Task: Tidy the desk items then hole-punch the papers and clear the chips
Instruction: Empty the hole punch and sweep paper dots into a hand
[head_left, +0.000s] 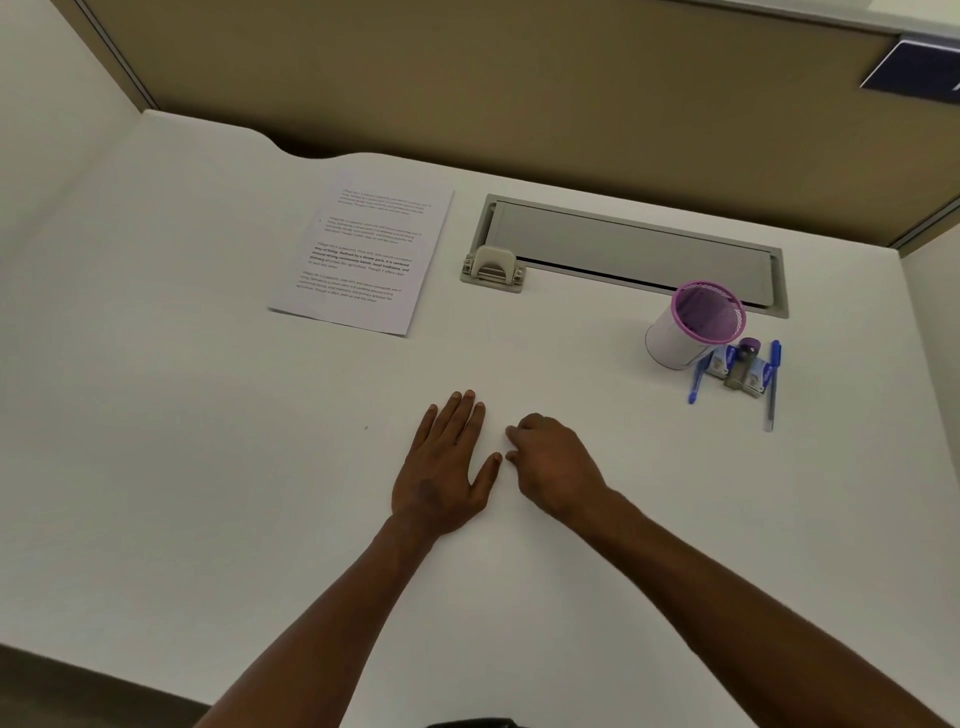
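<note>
Printed papers (363, 254) lie on the white desk (208, 415) at the back, left of centre. A beige hole punch (492, 270) stands just right of them. At the right a purple mesh pen cup (693, 325) stands upright. Beside it lie two blue pens (772, 384), small staple boxes (756, 376) and a small purple-topped item (748, 347). My left hand (447, 467) rests flat on the desk with fingers straight. My right hand (550, 462) lies next to it, fingers loosely curled, holding nothing.
A grey cable tray lid (634, 249) is set into the desk behind the punch and cup. A tan partition wall (467, 93) runs along the back. The desk's front edge (104, 670) is at the lower left.
</note>
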